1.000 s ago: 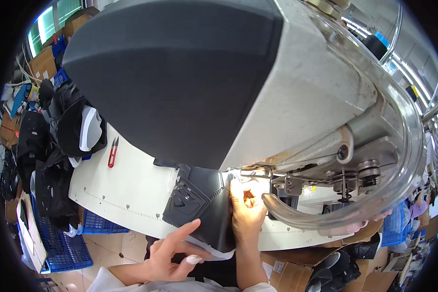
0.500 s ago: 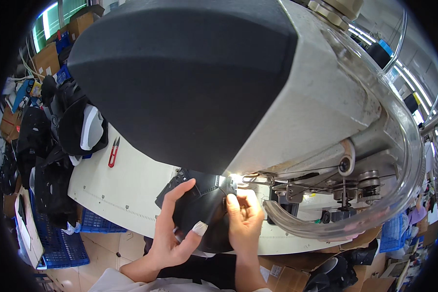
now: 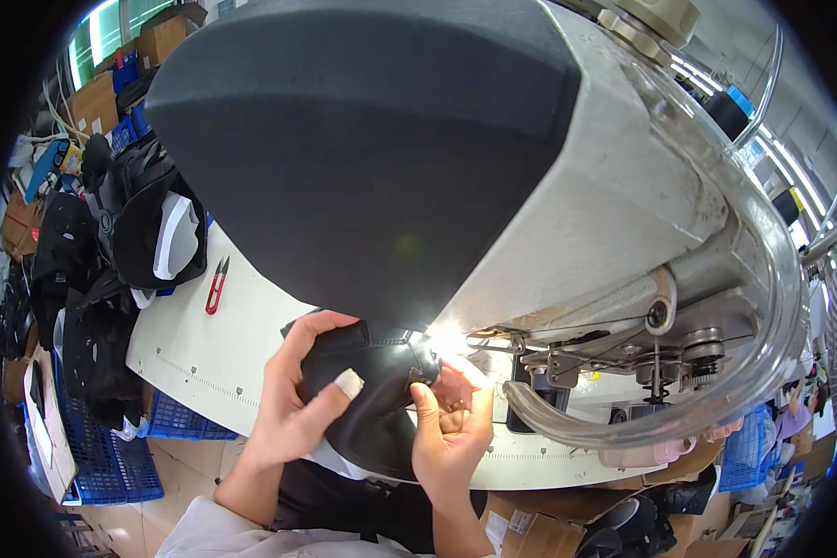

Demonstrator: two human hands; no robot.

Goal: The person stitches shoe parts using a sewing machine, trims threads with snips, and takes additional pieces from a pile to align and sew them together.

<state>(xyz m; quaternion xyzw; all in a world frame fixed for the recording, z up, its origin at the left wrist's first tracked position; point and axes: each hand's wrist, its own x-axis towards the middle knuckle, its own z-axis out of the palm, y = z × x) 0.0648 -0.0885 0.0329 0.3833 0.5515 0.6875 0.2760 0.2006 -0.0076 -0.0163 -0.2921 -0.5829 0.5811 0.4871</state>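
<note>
A glossy black leather-like piece [image 3: 372, 418] with stitched seams lies on the white sewing table, under the lit needle area of a large sewing machine [image 3: 344, 158]. My left hand [image 3: 298, 405] grips its left side, index finger along the far edge and thumb, its tip wrapped in white, on top. At the piece's right edge, by a seam, my right hand [image 3: 454, 418] pinches it between thumb and curled fingers. Pale material shows under its near edge. The machine head and glare hide the needle point.
Red-handled thread snips [image 3: 218, 285] lie on the table [image 3: 186, 344] at left. Black shoe-like parts [image 3: 93, 251] are heaped beyond the left edge, above blue crates [image 3: 121, 465]. A clear curved tube [image 3: 642, 432] arches at right. A cardboard box [image 3: 539, 530] stands below.
Both hands have shifted slightly left with the black piece, and it has turned a little. More of its seam by the right thumb shows, and pale material appears at its near edge.
</note>
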